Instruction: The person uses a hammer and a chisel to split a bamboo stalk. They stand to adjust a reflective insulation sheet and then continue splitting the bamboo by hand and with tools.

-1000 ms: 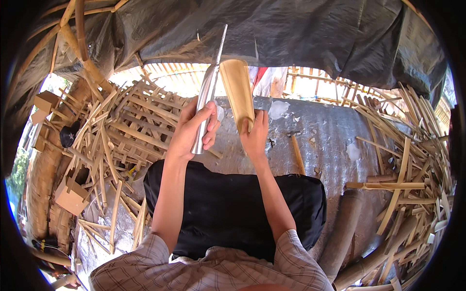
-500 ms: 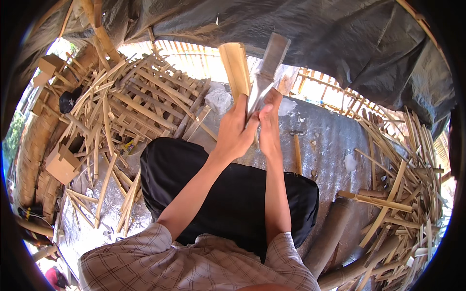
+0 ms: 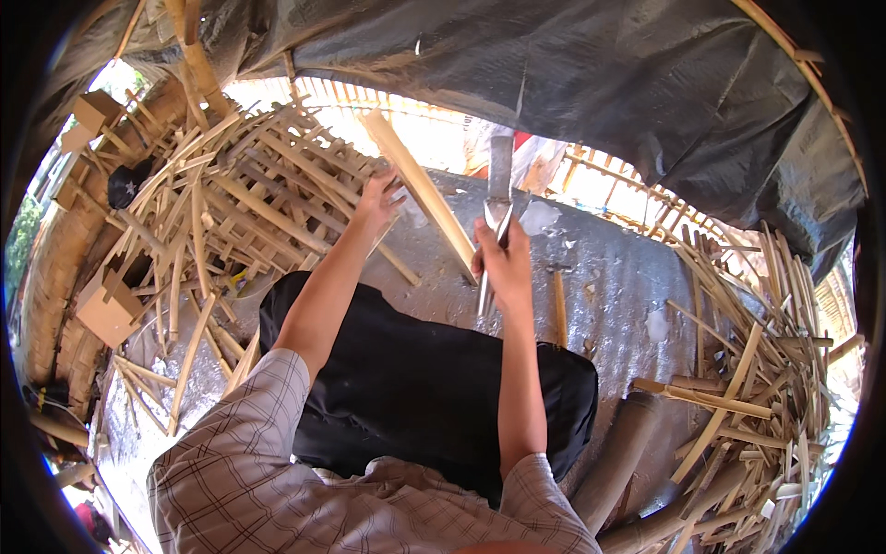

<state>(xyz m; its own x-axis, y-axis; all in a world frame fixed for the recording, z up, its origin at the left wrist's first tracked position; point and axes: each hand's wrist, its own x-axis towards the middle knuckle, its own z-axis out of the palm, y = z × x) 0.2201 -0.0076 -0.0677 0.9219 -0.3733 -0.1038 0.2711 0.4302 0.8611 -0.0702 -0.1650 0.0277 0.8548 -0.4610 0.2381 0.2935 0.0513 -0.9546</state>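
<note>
Bamboo piece [image 3: 423, 196] is in the air over grey sheet [image 3: 628, 286], toward its far edge, slanted: top end far-left, low end right by R hand [image 3: 506, 263]; touching or not, can't tell. L hand [image 3: 375, 199]: fingers spread, half curled, not wrapped round anything; contact w/ bamboo piece unclear. R hand: fingers clenched round shiny metal handle of flat-bladed tool [image 3: 499, 175], blade pointing up/away. Handling (my call): bamboo piece prob. light, stiff lengthwise, fairly smooth, may split along grain; edges maybe sharp. Best hold = mid-length across both long edges, clear of blade. Flat-bladed tool prob. heavier, rigid, slick handle, so full-fist grip. Wood-handled tool [image 3: 559, 309] lies on grey sheet, near black cloth [image 3: 415, 397] on lap.
</note>
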